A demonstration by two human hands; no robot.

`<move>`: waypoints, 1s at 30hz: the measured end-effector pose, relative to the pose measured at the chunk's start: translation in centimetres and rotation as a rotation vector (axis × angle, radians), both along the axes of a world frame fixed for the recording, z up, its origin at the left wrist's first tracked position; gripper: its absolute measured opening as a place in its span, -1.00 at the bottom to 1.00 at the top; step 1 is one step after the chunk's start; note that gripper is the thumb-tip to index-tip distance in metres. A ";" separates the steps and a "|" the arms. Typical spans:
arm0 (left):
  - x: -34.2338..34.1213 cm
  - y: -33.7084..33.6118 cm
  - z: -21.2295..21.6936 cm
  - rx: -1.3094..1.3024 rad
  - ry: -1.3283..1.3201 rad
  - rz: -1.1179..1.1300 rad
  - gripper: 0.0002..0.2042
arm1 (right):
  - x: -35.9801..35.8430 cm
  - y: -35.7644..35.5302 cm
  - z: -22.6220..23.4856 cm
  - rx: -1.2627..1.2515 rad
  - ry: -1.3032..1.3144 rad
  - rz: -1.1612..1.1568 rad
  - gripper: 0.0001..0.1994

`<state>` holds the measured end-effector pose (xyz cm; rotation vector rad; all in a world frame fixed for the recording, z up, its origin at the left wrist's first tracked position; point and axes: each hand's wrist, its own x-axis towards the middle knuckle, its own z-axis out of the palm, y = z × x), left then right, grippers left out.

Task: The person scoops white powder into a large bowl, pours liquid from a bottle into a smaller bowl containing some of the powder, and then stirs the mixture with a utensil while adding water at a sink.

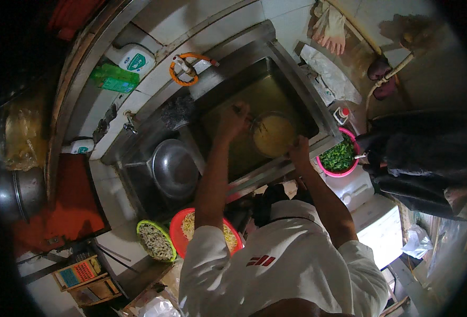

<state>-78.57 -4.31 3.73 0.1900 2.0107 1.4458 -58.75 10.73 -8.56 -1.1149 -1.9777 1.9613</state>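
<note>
A round metal bowl (275,138) with cloudy yellowish liquid in it sits in the right basin of a steel sink (326,127), which holds murky water. My right hand (299,151) is closed on the bowl's near right rim. My left hand (234,122) is at the bowl's left side, over the water, with its fingers curled. Something dark shows at those fingers, too small to make out. Thin dark shapes lie inside the bowl near its left rim.
A large metal bowl (175,168) rests in the left basin. Near the sink stand a pink basin of chopped greens (339,157), a red basin (179,232) and a green basin (162,252). An orange hose (176,74) and a tap (130,127) are behind the sink.
</note>
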 end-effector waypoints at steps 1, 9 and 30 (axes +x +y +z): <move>0.4 -0.5 -0.8 0.051 0.112 -0.119 -0.76 | -0.5 -0.7 3.5 -0.086 0.017 0.003 -0.68; 0.7 1.5 2.1 -0.248 0.415 -0.312 -0.74 | -1.2 -0.8 6.1 0.009 0.000 0.062 -0.79; -0.3 3.1 4.4 -0.183 0.527 -0.404 -0.82 | -2.0 -0.5 0.7 -0.103 0.000 -0.006 -0.78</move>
